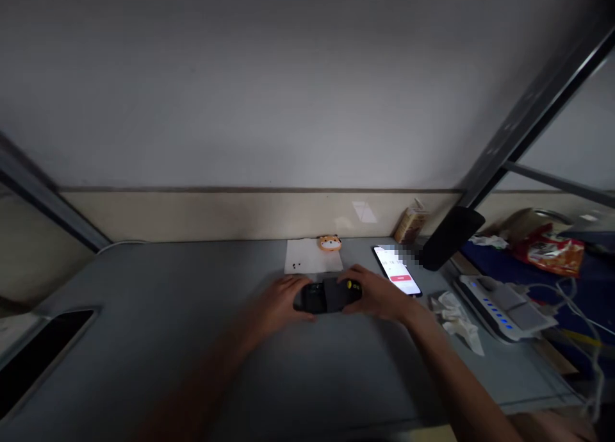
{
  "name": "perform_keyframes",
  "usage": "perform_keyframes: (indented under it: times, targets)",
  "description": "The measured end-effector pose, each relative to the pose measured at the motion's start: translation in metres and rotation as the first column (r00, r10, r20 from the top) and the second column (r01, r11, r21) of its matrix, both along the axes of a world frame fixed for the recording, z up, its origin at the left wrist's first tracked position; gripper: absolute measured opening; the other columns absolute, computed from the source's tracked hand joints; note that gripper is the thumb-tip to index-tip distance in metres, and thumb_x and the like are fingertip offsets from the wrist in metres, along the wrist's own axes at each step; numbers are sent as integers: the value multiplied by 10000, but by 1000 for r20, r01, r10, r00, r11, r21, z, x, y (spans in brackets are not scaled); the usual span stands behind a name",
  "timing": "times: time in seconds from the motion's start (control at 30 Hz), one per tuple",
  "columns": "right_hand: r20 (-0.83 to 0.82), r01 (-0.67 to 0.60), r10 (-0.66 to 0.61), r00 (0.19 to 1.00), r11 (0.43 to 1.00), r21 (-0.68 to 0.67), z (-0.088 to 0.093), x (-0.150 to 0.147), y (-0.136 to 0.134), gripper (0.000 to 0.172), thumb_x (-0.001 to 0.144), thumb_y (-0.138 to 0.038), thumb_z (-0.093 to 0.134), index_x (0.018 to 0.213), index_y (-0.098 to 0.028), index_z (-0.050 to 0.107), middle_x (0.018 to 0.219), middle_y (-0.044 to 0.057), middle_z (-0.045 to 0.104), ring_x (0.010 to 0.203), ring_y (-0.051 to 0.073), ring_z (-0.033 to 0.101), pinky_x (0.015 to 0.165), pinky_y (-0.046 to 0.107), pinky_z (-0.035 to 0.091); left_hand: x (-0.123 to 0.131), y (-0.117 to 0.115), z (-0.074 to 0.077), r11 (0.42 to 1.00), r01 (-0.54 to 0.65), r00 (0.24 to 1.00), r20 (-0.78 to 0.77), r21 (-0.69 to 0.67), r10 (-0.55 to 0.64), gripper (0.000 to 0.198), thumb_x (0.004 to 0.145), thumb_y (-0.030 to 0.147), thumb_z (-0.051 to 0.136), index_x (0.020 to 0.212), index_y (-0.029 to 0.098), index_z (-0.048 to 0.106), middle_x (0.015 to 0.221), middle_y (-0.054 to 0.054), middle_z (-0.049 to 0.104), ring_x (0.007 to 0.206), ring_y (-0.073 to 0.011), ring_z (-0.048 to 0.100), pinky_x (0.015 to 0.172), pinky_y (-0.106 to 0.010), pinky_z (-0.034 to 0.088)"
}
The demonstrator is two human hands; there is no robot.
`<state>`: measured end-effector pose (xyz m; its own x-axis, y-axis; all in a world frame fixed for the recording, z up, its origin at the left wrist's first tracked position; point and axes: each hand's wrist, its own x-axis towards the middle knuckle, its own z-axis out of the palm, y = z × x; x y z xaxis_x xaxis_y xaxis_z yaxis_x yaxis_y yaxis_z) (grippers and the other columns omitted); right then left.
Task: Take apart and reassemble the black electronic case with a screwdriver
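Above the grey table, both hands grip one elongated black device (314, 300), held lengthwise from left to right. My left hand (288, 301) is closed around its left end, thumb on the near side and fingers on the far side. Its right end is pinched in my right hand (365, 293). A dark grey block-like part (335, 294) covers the middle, and a recess shows left of it. Yellow round marks (352, 285) appear by the right fingers. The device's exact kind is unclear. Just beyond lies white paper (310, 262) with several tiny dark pieces (296, 264).
An orange animal-faced item (330, 243) sits on the paper's far edge. To the right are a lit phone (398, 272), a carton (411, 223), a black upright object (454, 237), crumpled tissue (459, 320) and a power strip (504, 307) with cables. A dark-screened tablet (45, 352) lies left.
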<state>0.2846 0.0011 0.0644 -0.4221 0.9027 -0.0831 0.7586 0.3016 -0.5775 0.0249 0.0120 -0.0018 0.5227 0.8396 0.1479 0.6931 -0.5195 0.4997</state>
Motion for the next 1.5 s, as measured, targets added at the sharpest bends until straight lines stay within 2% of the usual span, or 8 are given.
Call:
perform_keyframes:
  times: [0.2, 0.33, 0.5, 0.63, 0.77, 1.03, 1.27, 1.5]
  targets:
    - [113, 5, -7, 994, 1000, 16, -11, -19, -4, 550, 705, -281, 848, 1232, -293, 690, 1337, 82, 614, 964, 275, 711, 851, 389, 522, 0, 0, -9, 998, -26, 998, -52, 55, 28, 895, 684, 400, 908, 1471, 296, 494, 1351, -83, 685, 1263, -297, 629, 1060, -411, 498]
    - [-235, -90, 92, 968, 996, 18, -5, -28, 1, 373, 748, -344, 822, 1102, -270, 730, 1177, 63, 682, 984, 239, 687, 892, 378, 519, -1, 1, -9, 998, 4, 995, -100, 63, 3, 1028, 634, 452, 937, 1519, 305, 434, 1316, -102, 701, 1225, -324, 645, 1068, -473, 485]
    - [-817, 274, -128, 562, 961, 38, 14, -27, 23, 337, 905, -568, 579, 847, -245, 656, 835, 26, 702, 820, 196, 655, 819, 357, 503, 0, -3, -5, 995, 38, 997, -74, 88, -32, 798, 713, 475, 885, 1417, 268, 569, 1358, -96, 668, 1270, -302, 605, 1085, -439, 495]
    - [-896, 433, -369, 248, 869, -238, -1, -23, 44, 556, 787, -796, 527, 731, -245, 571, 603, -9, 556, 550, 161, 520, 525, 295, 376, -2, -5, -4, 994, 53, 997, -59, 98, -47, 721, 773, 526, 820, 1403, 261, 591, 1351, -92, 675, 1279, -302, 599, 1083, -444, 512]
    - [-756, 517, -567, 327, 777, -360, -38, -28, 49, 666, 648, -893, 568, 678, -228, 588, 527, -23, 494, 474, 139, 405, 477, 292, 283, -9, -3, -1, 991, 92, 994, -66, 100, -86, 692, 798, 567, 780, 1394, 257, 611, 1336, -97, 696, 1257, -305, 627, 1091, -465, 512]
    - [-704, 418, -351, 617, 905, -86, -50, -41, 44, 576, 768, -781, 576, 798, -214, 672, 699, 30, 676, 631, 194, 590, 629, 325, 477, -13, -1, -1, 978, 87, 996, -10, 188, -86, 545, 862, 552, 703, 1311, 244, 679, 1216, -101, 752, 1129, -290, 693, 1039, -472, 547]
    - [-697, 412, -317, 643, 910, -34, -58, -39, 46, 507, 819, -710, 575, 814, -214, 682, 778, 57, 722, 786, 235, 666, 754, 357, 521, -10, 2, -12, 944, 22, 996, 71, 330, -48, 381, 948, 435, 556, 1157, 188, 756, 1053, -114, 794, 1018, -272, 727, 953, -455, 592]
    - [-696, 376, -319, 643, 924, -77, -54, -41, 46, 526, 785, -738, 594, 796, -219, 677, 790, 58, 724, 783, 237, 664, 735, 353, 523, -6, 0, -4, 985, -38, 987, 159, 171, 11, 323, 973, 362, 494, 1045, 197, 764, 953, -72, 798, 921, -224, 737, 927, -389, 577]
